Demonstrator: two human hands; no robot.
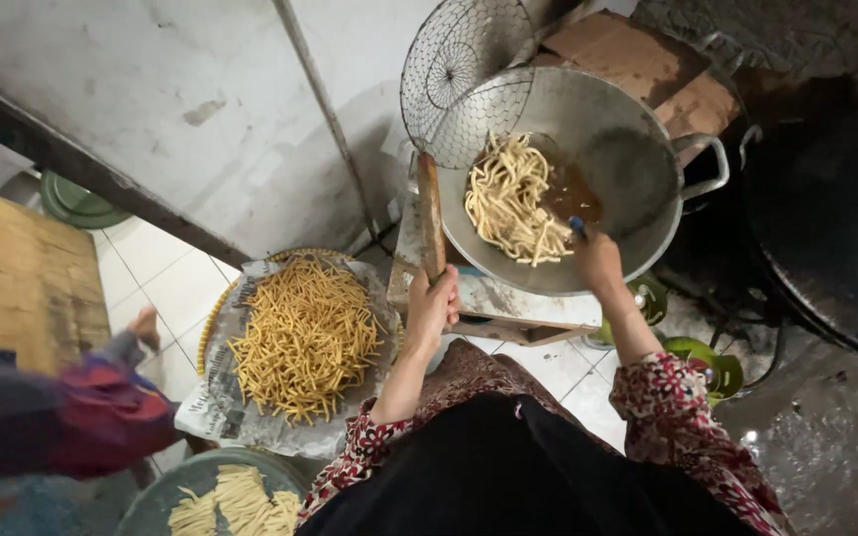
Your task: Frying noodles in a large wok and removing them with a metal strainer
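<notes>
Dough sticks (514, 199) lie pale in the oil of the wok (647, 238), just ahead of your right hand (596, 260), which is closed around a blue-tipped utensil whose working end you cannot make out. Your wrist sits right over the rim, so a splash or a slip could burn it. Your left hand (432, 306) clenches the wooden handle (430, 213) of the wire skimmer (464, 79), arm stretched forward; tilting it could knock the wok. Fried sticks (302, 337) rest left of that hand.

Wire skimmer (464, 74) tilted over wok (638, 213) w/ pale sticks (513, 199).
</notes>
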